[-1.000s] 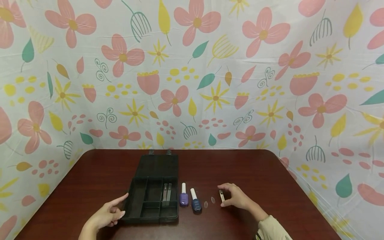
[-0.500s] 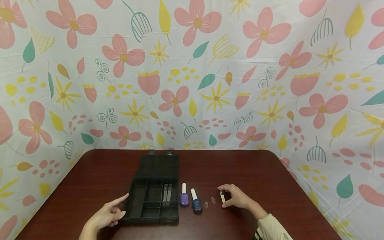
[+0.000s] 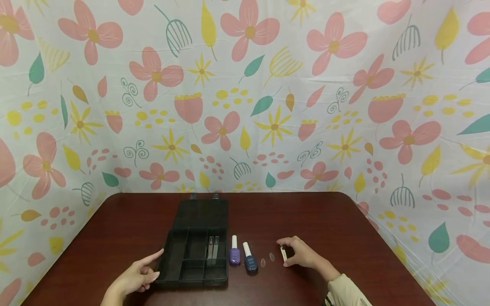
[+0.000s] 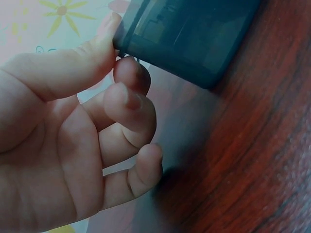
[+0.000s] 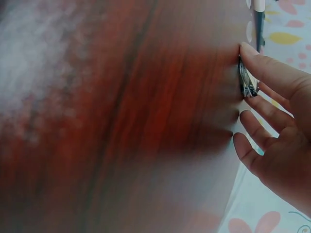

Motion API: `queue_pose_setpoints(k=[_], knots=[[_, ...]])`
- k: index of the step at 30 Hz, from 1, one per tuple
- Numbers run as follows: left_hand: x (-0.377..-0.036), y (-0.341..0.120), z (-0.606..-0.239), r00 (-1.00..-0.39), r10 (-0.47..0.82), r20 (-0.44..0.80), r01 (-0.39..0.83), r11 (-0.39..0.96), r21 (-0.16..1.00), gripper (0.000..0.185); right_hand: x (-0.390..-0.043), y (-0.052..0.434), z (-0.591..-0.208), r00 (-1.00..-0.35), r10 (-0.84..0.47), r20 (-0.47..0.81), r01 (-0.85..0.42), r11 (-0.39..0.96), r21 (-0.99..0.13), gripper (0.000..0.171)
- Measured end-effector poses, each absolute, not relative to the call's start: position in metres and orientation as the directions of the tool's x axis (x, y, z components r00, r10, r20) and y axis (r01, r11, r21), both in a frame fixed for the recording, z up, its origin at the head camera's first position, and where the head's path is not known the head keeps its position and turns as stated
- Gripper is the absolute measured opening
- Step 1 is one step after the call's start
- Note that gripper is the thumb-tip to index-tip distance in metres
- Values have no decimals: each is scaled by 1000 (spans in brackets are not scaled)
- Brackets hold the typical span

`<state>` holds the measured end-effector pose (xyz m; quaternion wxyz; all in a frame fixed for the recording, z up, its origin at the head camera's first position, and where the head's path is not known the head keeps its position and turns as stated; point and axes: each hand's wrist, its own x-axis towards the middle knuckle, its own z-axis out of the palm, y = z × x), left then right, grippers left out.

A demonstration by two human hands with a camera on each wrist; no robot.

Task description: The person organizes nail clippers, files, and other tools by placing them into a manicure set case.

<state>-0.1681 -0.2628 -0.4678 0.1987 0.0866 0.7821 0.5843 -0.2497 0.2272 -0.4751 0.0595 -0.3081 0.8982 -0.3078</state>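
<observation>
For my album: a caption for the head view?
Right hand pinches a nail clipper; left hand touches an open black organizer box.

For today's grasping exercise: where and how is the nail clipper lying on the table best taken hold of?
Pinch the nail clipper across its two long edges near the middle, coming from above. It lies flat on the table, slim and narrow, so only its sides offer purchase. The right hand already has its fingertips at it, from the side away from the nail tips.

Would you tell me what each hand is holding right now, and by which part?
The right hand pinches the nail clipper by its two ends, on the table. The left hand holds nothing; its thumb touches the black organizer box at a corner.
</observation>
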Motion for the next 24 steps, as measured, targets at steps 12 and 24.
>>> queue_pose_setpoints(k=[12,24], knots=[[-169,-262,-470,-909,364,-201,-83,315,945,72,-249,227,-476,-794,-600,96,-524,595,-610,59],[-169,-263,-469,-906,378,-189,-71,303,950,71,-251,227,-478,-784,-609,116,-507,521,-687,61]])
